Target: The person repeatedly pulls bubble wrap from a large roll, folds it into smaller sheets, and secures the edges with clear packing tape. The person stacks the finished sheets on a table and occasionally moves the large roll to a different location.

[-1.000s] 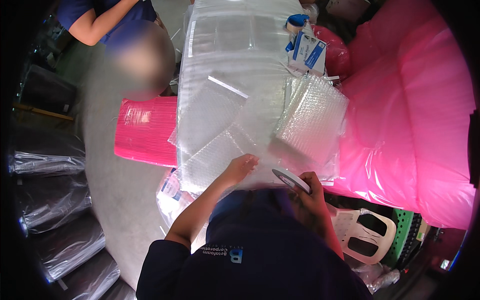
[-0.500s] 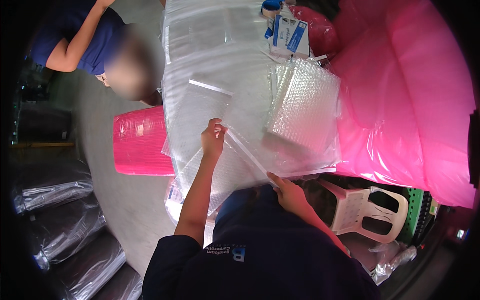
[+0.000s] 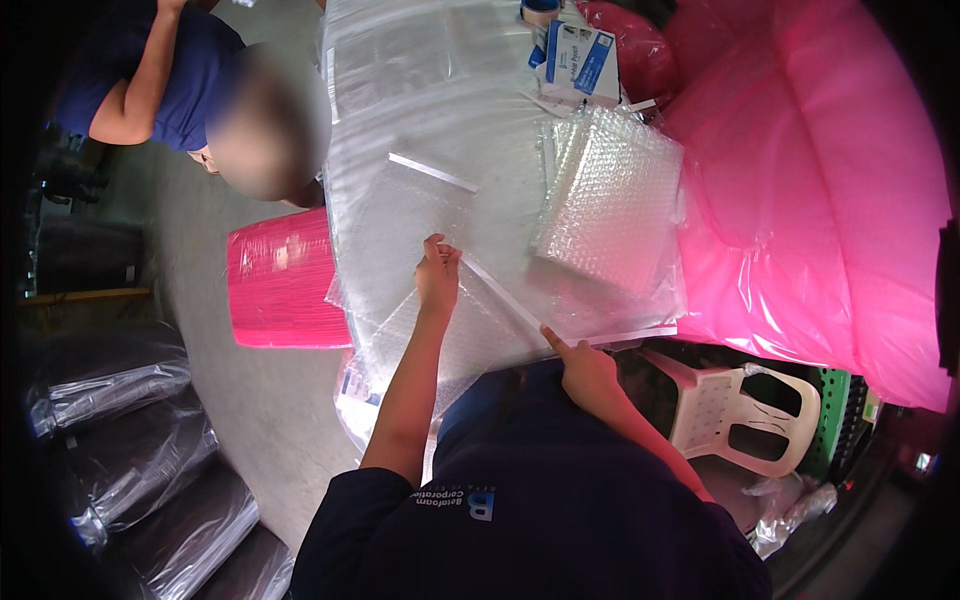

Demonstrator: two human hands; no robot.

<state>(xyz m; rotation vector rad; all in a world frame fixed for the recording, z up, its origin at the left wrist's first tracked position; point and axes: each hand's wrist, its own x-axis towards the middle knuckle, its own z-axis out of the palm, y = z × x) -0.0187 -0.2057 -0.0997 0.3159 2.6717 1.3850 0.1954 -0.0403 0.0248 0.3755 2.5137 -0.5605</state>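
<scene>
A clear bubble pouch with a white strip along its edge lies slanted at the table's front edge. My left hand is closed in a pinch on the strip's far end. At its near end, my right hand holds the pouch's corner, index finger laid out on the strip and the other fingers curled. Beyond my left hand, another clear pouch lies flat, its white strip facing away from me. To the right sits a stack of bubble pouches.
A blue-and-white box and tape rolls stand at the table's far right. Large pink wrapped material borders the right side. A pink bundle and another person are at left. A beige plastic chair stands front right.
My left hand has shifted slightly right with the strip's far end. My right hand has moved a little up, its index finger now straighter on the strip. The person at left has moved slightly.
</scene>
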